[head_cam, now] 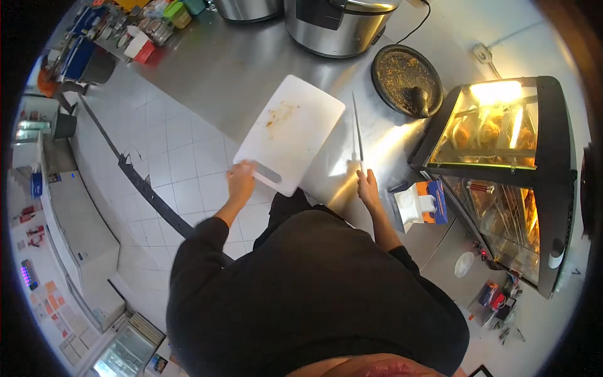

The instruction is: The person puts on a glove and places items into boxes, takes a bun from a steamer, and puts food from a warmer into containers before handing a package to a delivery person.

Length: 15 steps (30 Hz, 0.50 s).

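My left hand [240, 182] grips the near left corner of a white plastic cutting board [301, 127], beside its handle slot. Brownish food stains mark the board's far half. The board is slanted, its near end reaching past the edge of the stainless steel counter [198, 70]; whether its far end rests on the counter, I cannot tell. In my right hand [368, 188] is a long knife [358, 127], held by its pale handle with the blade pointing away from me. The knife is to the right of the board, apart from it, above the counter.
A dark stone mortar [386, 80] holds a pestle [418, 100] and crumbs. Behind stands a large steel rice cooker [325, 33]. On the right are a lit food warmer display case [494, 160] and an opened tissue box [431, 202]. A person in orange [47, 82] is far left.
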Motion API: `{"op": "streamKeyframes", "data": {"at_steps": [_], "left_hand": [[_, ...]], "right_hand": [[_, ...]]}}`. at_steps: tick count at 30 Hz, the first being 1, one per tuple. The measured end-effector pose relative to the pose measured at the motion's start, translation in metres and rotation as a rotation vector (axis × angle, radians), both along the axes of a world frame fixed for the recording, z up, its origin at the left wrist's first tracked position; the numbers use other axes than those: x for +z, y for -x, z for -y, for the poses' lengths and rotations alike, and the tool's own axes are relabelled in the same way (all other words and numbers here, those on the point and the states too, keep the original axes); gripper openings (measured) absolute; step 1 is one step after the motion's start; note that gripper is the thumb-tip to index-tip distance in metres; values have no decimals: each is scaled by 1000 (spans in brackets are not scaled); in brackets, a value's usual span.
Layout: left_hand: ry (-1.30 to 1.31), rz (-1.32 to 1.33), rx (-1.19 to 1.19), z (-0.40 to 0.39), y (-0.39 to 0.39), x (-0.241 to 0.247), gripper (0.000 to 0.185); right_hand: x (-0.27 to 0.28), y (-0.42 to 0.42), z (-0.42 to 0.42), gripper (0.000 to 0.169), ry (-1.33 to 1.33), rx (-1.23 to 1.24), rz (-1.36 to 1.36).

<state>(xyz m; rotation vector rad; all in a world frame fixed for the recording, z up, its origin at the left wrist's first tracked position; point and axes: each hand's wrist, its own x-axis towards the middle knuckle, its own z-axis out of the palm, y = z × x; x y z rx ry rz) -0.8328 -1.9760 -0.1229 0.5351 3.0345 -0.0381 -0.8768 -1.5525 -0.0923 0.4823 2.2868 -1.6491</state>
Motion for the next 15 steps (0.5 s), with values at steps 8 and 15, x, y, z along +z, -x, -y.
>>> {"op": "streamKeyframes", "data": {"at_steps": [8, 15], "left_hand": [[-1952, 123, 1229, -61, -15, -26, 40], [-1417, -378, 853, -103, 39, 85, 35]], "right_hand": [[-12, -62, -64, 36, 111, -72, -35], [33, -56, -76, 38, -234, -68, -253]]}}
